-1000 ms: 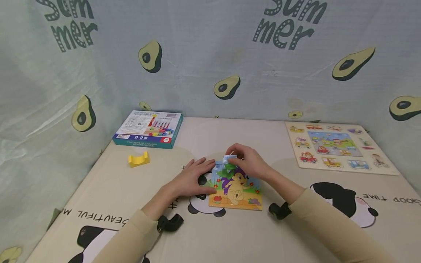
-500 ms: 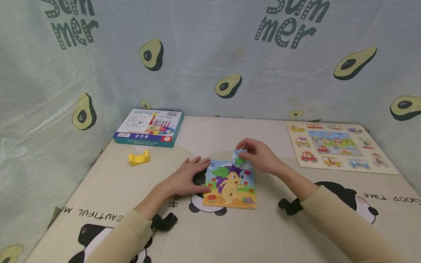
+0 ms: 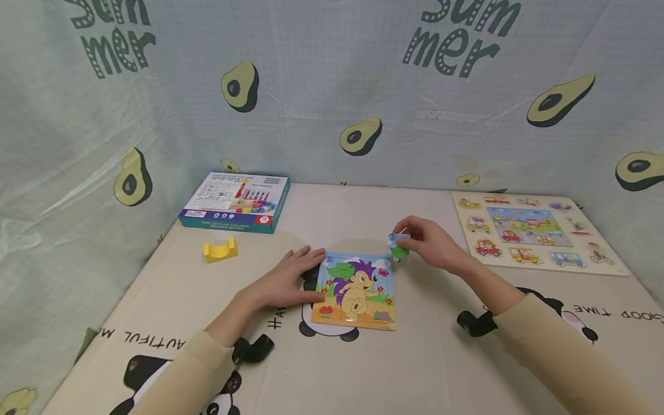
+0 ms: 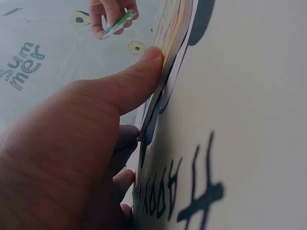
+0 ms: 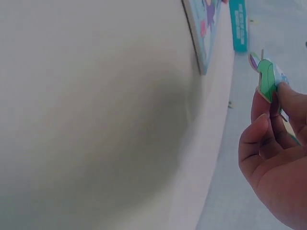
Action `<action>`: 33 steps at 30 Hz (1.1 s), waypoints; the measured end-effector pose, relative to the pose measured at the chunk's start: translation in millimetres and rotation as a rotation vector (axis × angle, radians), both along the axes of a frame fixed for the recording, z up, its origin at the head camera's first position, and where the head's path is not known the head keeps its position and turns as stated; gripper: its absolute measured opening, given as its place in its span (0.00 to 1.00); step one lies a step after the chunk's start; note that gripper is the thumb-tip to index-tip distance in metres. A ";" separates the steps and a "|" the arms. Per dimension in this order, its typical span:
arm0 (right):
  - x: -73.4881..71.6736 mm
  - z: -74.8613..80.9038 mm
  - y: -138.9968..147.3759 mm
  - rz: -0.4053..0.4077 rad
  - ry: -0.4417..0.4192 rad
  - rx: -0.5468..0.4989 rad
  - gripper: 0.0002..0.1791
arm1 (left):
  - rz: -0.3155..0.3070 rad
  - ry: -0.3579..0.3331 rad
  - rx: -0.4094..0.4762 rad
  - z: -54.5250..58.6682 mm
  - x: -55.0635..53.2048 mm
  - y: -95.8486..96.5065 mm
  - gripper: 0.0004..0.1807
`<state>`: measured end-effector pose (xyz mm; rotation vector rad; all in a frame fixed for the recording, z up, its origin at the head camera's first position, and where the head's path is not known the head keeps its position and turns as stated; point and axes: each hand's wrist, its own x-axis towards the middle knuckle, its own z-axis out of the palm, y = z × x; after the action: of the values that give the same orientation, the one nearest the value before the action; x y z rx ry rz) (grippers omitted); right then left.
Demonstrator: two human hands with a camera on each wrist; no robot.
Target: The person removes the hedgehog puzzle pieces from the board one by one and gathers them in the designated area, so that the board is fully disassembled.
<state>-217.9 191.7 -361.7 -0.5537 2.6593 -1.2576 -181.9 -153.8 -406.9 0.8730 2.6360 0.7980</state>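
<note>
A hedgehog jigsaw puzzle lies flat on the printed tablecloth. Along its left side rests my left hand, fingers spread and fairly straight, with thumb tip and fingertips at the edge. In the left wrist view the thumb presses against the puzzle's side. Raised off the puzzle's upper right corner, my right hand pinches small blue-and-green puzzle pieces between thumb and fingers. The right wrist view shows the green face of the pieces tilted; I cannot tell how many are held.
At the back left stands a flat boxed toy set, with a yellow curved block in front of it. A wooden vehicle puzzle board lies at the back right. Avocado-print fabric hangs behind the table.
My right hand has moved right, carrying the puzzle pieces from the puzzle's top edge to beyond its upper right corner. The puzzle and my left hand have shifted slightly left.
</note>
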 end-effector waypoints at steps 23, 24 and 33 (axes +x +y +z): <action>-14.2 -24.7 17.3 0.048 -0.074 0.044 0.08 | -0.029 0.047 -0.037 -4.7 5.2 4.1 0.56; -14.9 -26.1 17.1 0.045 -0.073 0.050 0.08 | -0.029 0.047 -0.036 -4.7 5.3 4.3 0.56; -15.9 -32.1 13.4 0.010 -0.036 0.111 0.07 | -0.024 0.045 -0.028 -5.4 4.8 3.1 0.56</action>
<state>-233.8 205.1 -393.9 -0.5227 2.6734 -1.0979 -177.0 -150.7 -412.2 0.9237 2.6634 0.7418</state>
